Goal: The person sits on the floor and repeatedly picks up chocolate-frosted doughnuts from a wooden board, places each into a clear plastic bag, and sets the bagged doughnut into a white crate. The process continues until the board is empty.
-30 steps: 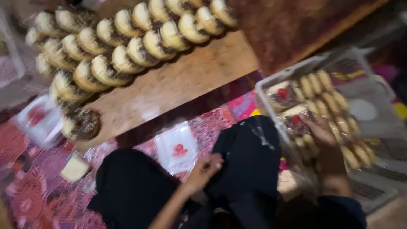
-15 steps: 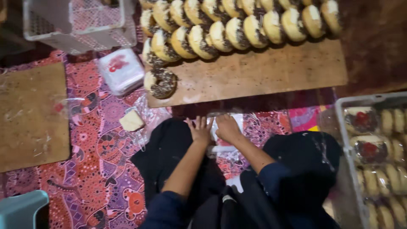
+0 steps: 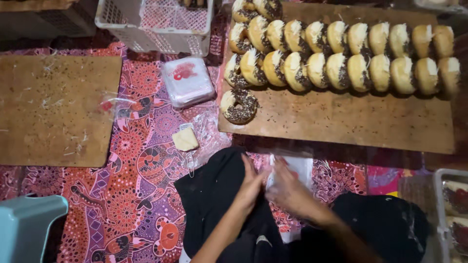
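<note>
Long brown wooden board [image 3: 341, 122] at upper right carries two rows of cream-filled, chocolate-sprinkled doughnuts [image 3: 341, 53] stood on edge, packed touching; one ring doughnut with chocolate sprinkles [image 3: 239, 104] lies flat at the board's left end, apart from the rows. Just left of the board, a stack of clear plastic bags with a red print [image 3: 187, 80] on the patterned red-purple floor mat [image 3: 136, 195]. White plastic lattice crate [image 3: 156, 22] at top, above the stack. Square brown wooden board [image 3: 53, 109] at left, dusted with pale shreds. Small pale yellow block in loose clear wrap [image 3: 185, 140] lies between the bag stack and the person's dark-clothed knees [image 3: 214, 195]. Pale blue plastic stool corner [image 3: 27, 224] bottom left. Clear tray of packed doughnuts [image 3: 453, 204] at right edge, partly cut off. Both hands meet low centre over the lap, near the long board's front edge but apart from it. Left hand [image 3: 251, 187] and right hand [image 3: 287, 192], fingers curled, both pinching a thin clear plastic bag [image 3: 292, 168] between them; right hand blurred, exact finger placement unclear. Forearms angle up from bottom edge.
</note>
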